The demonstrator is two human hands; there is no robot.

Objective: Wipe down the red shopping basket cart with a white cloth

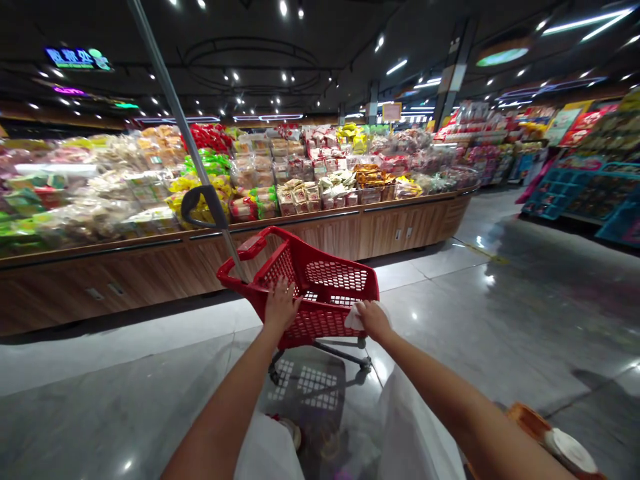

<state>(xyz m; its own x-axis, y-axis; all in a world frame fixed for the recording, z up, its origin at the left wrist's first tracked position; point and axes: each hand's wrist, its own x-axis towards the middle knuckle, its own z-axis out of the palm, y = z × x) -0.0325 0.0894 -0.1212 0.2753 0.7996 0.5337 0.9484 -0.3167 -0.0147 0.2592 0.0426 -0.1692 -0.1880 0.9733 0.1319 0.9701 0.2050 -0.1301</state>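
Bare forearms reach forward from the bottom edge, over white clothing. The left hand lies unclasped, fingers spread, on the near rim of a red shopping cart. The right hand is closed around a white cloth at the basket's near right corner. The cart stands on the shiny grey floor, its handle end toward the left. Beside that end a grey pole with a dark loop grip slants up leftward; whether it is fixed there I cannot tell. Beyond, a long wooden display stand bears crowded packaged goods. A lit sign hangs upper left.
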